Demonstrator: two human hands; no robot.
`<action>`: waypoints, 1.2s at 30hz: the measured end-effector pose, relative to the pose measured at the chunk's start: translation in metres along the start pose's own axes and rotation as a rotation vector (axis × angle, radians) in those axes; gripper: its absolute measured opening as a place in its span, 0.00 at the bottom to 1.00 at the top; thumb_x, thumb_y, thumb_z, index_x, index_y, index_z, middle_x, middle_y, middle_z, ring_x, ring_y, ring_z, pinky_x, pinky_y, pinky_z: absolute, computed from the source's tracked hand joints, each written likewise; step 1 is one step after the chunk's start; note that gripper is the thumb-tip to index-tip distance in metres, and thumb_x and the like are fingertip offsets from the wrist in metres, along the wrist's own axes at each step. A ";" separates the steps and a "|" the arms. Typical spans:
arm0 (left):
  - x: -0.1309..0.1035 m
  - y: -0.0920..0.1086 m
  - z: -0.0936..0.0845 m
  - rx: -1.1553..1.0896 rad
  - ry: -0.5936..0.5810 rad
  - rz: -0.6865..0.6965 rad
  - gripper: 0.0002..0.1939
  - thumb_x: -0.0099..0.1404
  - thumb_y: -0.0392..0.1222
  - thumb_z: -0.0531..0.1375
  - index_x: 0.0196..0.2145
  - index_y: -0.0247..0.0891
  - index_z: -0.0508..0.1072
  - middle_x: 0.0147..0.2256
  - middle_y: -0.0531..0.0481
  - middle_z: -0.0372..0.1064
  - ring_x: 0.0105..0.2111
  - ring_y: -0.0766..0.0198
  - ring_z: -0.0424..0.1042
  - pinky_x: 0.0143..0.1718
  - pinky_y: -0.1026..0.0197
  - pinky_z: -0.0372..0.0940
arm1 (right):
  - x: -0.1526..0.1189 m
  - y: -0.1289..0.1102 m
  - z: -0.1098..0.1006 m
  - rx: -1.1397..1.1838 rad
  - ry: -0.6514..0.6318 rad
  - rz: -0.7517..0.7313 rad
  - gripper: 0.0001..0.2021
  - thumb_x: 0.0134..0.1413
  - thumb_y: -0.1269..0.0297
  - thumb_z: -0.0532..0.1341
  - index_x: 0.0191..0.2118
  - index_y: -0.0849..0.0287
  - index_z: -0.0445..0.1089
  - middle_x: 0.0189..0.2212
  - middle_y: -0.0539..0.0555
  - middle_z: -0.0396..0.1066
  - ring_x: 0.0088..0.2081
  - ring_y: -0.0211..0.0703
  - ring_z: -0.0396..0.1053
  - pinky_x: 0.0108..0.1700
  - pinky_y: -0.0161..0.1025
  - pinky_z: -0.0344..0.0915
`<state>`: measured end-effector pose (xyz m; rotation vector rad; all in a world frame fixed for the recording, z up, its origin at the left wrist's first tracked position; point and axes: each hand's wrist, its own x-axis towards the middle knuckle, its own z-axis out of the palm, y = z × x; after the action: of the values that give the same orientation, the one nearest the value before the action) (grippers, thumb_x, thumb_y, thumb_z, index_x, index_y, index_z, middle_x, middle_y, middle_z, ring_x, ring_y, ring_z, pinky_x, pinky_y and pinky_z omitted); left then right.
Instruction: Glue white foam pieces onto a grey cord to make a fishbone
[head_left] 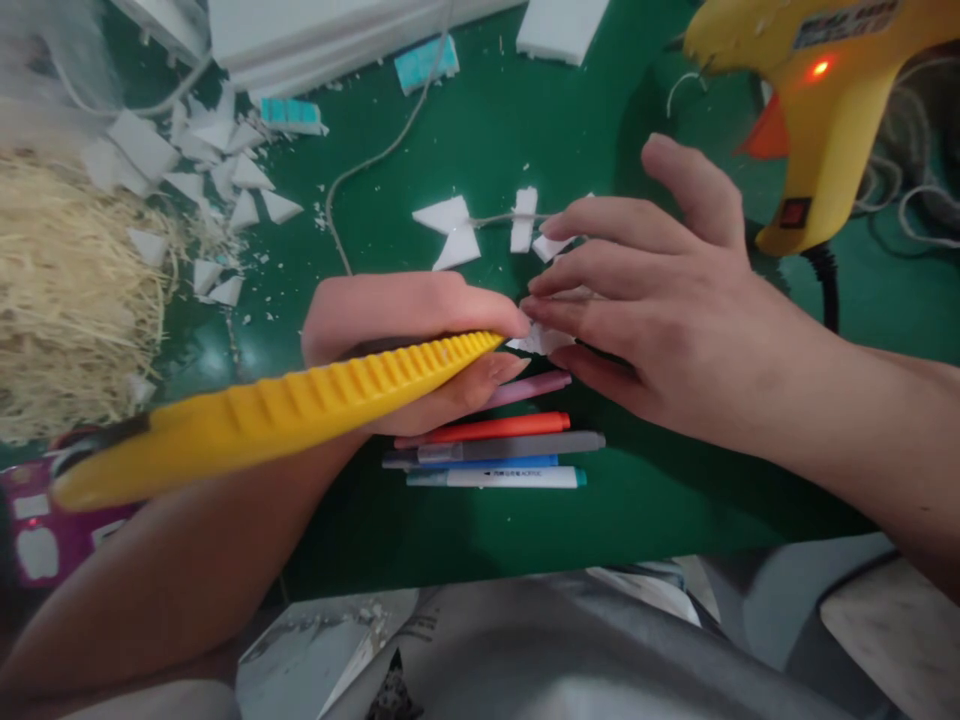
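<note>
My left hand (pixel 420 330) is closed around a yellow utility knife (pixel 315 410) with a ridged edge. Its body stretches toward the lower left, close to the camera, and its blade is hidden by my fingers. Opposite, my right hand (pixel 660 280) pinches a small white foam piece (pixel 541 340) between thumb and index finger, the other fingers spread. The two hands almost meet over this piece. Just beyond the fingers lie a white foam cluster (pixel 454 230) and a small white strip (pixel 523 220), with a thin line running between them.
Several markers, among them a red marker (pixel 487 428) and a white marker (pixel 502 478), lie below my hands on the green table (pixel 525 540). A yellow glue gun (pixel 832 110) with a lit red light stands upper right. Foam scraps (pixel 217 150) and straw (pixel 75 290) are left.
</note>
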<state>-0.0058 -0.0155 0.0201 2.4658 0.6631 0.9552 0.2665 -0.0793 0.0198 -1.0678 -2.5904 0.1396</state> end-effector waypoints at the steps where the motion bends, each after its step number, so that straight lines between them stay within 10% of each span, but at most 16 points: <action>1: 0.002 -0.001 0.000 -0.009 -0.022 0.099 0.10 0.72 0.55 0.69 0.40 0.48 0.86 0.29 0.57 0.82 0.22 0.66 0.78 0.23 0.66 0.70 | 0.001 -0.001 0.000 0.008 -0.008 0.017 0.22 0.87 0.56 0.51 0.58 0.50 0.84 0.55 0.55 0.85 0.76 0.58 0.71 0.88 0.72 0.47; 6: 0.015 -0.007 0.001 -0.114 -0.202 0.254 0.08 0.80 0.45 0.63 0.44 0.44 0.81 0.28 0.60 0.79 0.21 0.70 0.77 0.24 0.69 0.66 | 0.003 -0.002 -0.001 0.021 -0.001 0.022 0.21 0.86 0.57 0.52 0.56 0.51 0.85 0.54 0.55 0.86 0.75 0.59 0.71 0.87 0.74 0.49; 15: 0.017 -0.008 0.000 -0.072 -0.511 0.048 0.26 0.84 0.64 0.52 0.39 0.48 0.82 0.25 0.50 0.75 0.23 0.59 0.75 0.21 0.55 0.58 | 0.001 -0.002 -0.001 0.001 -0.020 0.035 0.21 0.86 0.57 0.52 0.55 0.48 0.85 0.54 0.53 0.85 0.74 0.57 0.71 0.87 0.74 0.47; 26: 0.010 0.000 -0.003 0.095 -0.283 0.144 0.23 0.87 0.60 0.52 0.43 0.49 0.80 0.33 0.53 0.79 0.30 0.61 0.79 0.23 0.58 0.57 | 0.008 -0.009 -0.007 -0.008 -0.033 0.109 0.21 0.86 0.57 0.53 0.52 0.47 0.86 0.50 0.53 0.87 0.72 0.61 0.74 0.85 0.79 0.50; 36: 0.011 -0.009 0.003 -0.017 -0.405 0.103 0.36 0.87 0.70 0.42 0.42 0.47 0.82 0.30 0.52 0.79 0.23 0.63 0.74 0.20 0.55 0.54 | 0.004 -0.007 -0.005 -0.036 -0.025 0.090 0.20 0.86 0.58 0.55 0.50 0.50 0.86 0.52 0.55 0.87 0.73 0.60 0.73 0.86 0.75 0.49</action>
<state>0.0012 -0.0024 0.0189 2.5875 0.3921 0.4657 0.2607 -0.0821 0.0273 -1.2031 -2.5770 0.1293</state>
